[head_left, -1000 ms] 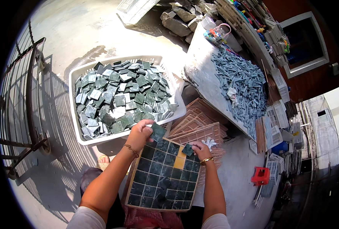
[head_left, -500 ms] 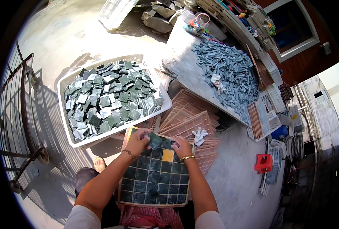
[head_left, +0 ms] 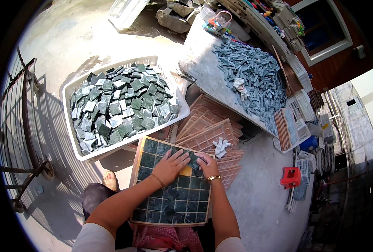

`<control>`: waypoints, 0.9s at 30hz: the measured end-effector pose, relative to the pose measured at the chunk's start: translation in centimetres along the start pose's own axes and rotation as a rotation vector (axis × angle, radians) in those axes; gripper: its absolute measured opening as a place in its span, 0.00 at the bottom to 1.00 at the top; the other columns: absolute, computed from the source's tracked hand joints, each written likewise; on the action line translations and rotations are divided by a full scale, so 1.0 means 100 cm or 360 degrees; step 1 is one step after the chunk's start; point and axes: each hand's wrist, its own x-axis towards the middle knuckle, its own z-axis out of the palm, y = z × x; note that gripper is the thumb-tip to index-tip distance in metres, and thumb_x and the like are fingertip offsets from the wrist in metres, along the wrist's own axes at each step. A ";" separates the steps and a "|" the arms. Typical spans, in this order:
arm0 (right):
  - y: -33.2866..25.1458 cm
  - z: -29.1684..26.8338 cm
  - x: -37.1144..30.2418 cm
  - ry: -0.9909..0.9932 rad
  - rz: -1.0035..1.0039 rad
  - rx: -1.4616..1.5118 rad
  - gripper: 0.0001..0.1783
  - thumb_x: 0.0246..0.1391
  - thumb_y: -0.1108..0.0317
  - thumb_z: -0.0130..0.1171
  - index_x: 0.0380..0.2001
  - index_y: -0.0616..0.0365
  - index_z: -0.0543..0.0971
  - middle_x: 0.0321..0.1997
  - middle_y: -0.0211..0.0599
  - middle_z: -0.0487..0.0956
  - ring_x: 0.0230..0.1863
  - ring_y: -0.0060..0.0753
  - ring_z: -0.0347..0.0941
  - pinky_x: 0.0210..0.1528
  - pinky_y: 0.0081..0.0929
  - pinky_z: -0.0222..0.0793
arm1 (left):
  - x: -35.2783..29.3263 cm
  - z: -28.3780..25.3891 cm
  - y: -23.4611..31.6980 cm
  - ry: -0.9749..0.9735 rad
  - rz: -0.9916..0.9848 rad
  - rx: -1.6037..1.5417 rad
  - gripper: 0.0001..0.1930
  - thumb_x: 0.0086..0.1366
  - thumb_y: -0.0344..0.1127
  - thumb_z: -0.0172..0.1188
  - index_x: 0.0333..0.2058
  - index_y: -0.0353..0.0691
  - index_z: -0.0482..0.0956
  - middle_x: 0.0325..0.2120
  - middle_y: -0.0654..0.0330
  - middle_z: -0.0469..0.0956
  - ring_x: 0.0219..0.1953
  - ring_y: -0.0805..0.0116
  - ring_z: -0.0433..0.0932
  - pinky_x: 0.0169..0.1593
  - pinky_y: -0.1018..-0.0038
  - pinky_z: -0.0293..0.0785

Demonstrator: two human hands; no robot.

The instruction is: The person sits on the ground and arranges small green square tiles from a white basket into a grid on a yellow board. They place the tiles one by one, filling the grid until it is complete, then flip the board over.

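Note:
A wooden grid frame (head_left: 155, 215) rests on my lap, its square cells filled with dark green stone tiles (head_left: 169, 194). One cell shows bare yellow (head_left: 186, 171) in the upper right part, partly covered by fingertips. Flat across the tiles lies my left hand (head_left: 172, 167), fingers stretched toward that cell. My right hand (head_left: 206, 165) is at the frame's upper right, its fingers pinching the edge of a dark green tile (head_left: 193, 161) beside the yellow cell. A few loose tile pieces (head_left: 169, 193) lie on top of the filled cells.
A white plastic crate (head_left: 71, 136) heaped with green square tiles stands ahead on the left. Empty grid frames (head_left: 207, 136) are stacked beyond my lap, a white glove (head_left: 221, 147) on them. A slab table (head_left: 199, 59) bears many narrow stone strips. A metal rack (head_left: 27, 122) stands left.
My left hand has moved right and down from the frame's top edge and now lies flat on the tiles. My right hand has shifted slightly right and down. More top-row tiles show.

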 end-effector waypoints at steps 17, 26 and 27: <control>0.013 0.029 -0.016 0.0170 -0.0591 -0.0949 0.19 0.34 0.72 0.64 0.36 0.54 0.77 0.35 0.39 0.70 0.39 0.40 0.68 0.42 0.32 0.65 | -0.018 0.006 -0.025 -0.0219 0.0014 0.0205 0.29 0.53 0.35 0.55 0.55 0.43 0.60 0.56 0.60 0.60 0.60 0.63 0.55 0.61 0.56 0.45; -0.006 0.033 -0.067 0.0140 -0.0333 -0.0858 0.19 0.45 0.67 0.57 0.43 0.56 0.70 0.33 0.43 0.72 0.34 0.44 0.72 0.35 0.35 0.68 | -0.051 -0.021 0.066 -0.0522 -0.0232 0.0111 0.32 0.44 0.45 0.64 0.47 0.37 0.66 0.39 0.54 0.66 0.42 0.57 0.65 0.47 0.68 0.64; -0.005 0.036 -0.084 0.0131 -0.0218 -0.0808 0.18 0.44 0.64 0.59 0.40 0.56 0.71 0.33 0.42 0.73 0.34 0.43 0.72 0.34 0.35 0.68 | -0.057 -0.015 0.070 -0.0533 -0.0246 0.0145 0.32 0.43 0.45 0.64 0.47 0.36 0.66 0.38 0.55 0.66 0.41 0.57 0.65 0.46 0.68 0.64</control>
